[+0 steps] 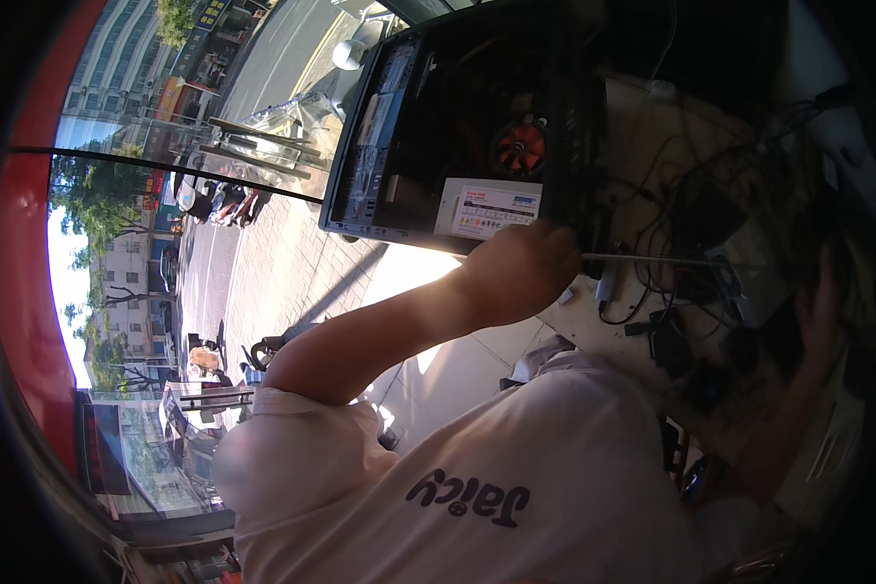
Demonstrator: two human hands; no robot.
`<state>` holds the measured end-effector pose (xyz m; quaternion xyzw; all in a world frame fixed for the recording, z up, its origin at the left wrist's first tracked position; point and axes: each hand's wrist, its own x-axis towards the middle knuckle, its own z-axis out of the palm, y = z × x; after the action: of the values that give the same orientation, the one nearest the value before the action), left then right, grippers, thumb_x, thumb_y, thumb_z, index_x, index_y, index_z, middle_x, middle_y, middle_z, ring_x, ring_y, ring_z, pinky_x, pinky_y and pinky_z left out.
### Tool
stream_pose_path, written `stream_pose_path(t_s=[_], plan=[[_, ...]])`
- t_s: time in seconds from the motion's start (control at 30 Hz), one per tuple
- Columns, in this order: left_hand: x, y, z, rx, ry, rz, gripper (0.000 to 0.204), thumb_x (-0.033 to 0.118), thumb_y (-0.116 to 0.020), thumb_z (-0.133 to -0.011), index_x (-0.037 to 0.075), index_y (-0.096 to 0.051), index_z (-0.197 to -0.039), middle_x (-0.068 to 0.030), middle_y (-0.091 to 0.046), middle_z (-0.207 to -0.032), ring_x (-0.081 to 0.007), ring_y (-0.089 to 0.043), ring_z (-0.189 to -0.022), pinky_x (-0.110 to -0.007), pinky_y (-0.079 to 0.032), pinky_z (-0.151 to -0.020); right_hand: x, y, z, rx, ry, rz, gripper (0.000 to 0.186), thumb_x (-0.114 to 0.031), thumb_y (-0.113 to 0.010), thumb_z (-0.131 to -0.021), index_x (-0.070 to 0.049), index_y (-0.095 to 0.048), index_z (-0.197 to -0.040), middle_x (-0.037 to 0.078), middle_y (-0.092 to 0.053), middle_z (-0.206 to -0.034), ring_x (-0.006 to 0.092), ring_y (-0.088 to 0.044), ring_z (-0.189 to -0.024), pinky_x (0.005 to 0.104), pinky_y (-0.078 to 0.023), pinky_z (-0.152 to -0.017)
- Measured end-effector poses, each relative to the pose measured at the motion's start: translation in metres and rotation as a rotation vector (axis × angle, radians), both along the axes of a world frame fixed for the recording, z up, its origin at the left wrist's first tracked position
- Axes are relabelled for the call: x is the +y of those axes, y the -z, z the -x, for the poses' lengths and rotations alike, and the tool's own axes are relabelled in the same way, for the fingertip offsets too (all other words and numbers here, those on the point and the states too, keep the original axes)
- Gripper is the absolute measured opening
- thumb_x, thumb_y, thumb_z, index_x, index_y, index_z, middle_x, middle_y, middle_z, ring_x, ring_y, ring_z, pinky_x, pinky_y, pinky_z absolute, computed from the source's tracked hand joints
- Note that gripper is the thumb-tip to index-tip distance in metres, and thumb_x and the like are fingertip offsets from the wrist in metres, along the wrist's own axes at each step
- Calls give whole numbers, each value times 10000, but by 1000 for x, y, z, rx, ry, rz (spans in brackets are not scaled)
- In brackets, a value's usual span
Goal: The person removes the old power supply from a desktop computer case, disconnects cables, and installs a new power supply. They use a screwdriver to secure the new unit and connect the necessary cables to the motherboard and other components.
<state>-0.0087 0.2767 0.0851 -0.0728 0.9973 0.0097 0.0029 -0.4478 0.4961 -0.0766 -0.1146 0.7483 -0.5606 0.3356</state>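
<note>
My left hand (524, 274) is closed in a fist at the near right corner of an opened computer case (384, 226). A thin, pale, straight rod or edge (652, 259) runs right from its fingers; whether the hand grips it, I cannot tell. Inside the dark case are a red fan (521, 148) and a white printed label (492, 207). My right hand (820, 310) reaches into shadow at the far right, thumb and a finger stretched apart. It is beside a grey box-shaped part (757, 287) among cables, and any contact there is too dark to make out.
Black cables (672, 209) lie tangled over the pale surface right of the case. A white plug-like piece (605, 286) lies near my left hand. Sunlit floor tiles (448, 375) show below. Glass (253, 161) and a street are at the left.
</note>
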Motion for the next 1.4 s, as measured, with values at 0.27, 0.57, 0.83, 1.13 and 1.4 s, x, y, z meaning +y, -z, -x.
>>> stream_pose_path(t_s=[0.27,0.57,0.83,1.13,1.4], plan=[[-2,0,-5,28,-97,-135,113,59,-634,-824,-11,-657,-909,-140,-606,-930,-287,-632,-857,-374,-560,-711,108,55,85,149,-341,483,535,-275,-516,-1061,-94,-364,-1541,93,-451,-1519,215,-500,-1315,341,-464,-998],[-7,-15,23,-357,-84,-78,162,68,-609,-850,28,-713,-969,-104,-692,-1006,-274,-684,-944,-382,-574,-755,83,-7,16,222,-286,645,452,-301,-522,-1028,-40,-525,-1397,82,-591,-1266,198,-559,-1152,366,-516,-903],[-10,-34,47,-572,-48,-42,188,57,-599,-833,25,-708,-982,-133,-695,-973,-301,-699,-907,-394,-575,-718,81,-47,-25,161,86,176,528,-343,-565,-1009,-47,-490,-1440,97,-566,-1314,202,-540,-1188,365,-496,-897],[-6,-10,21,-443,-115,47,148,90,-600,-827,15,-722,-867,-157,-688,-936,-326,-704,-874,-405,-585,-699,80,-34,-19,89,13,287,506,-404,-546,-1010,-32,-540,-1354,107,-585,-1228,205,-585,-1009,328,-500,-762],[1,-20,25,-383,-145,-6,143,96,-618,-840,-2,-722,-844,-183,-683,-926,-322,-712,-850,-387,-589,-666,85,-31,2,648,-286,251,330,-275,-501,-1050,-35,-602,-1252,83,-591,-1183,190,-608,-948,318,-526,-729]])
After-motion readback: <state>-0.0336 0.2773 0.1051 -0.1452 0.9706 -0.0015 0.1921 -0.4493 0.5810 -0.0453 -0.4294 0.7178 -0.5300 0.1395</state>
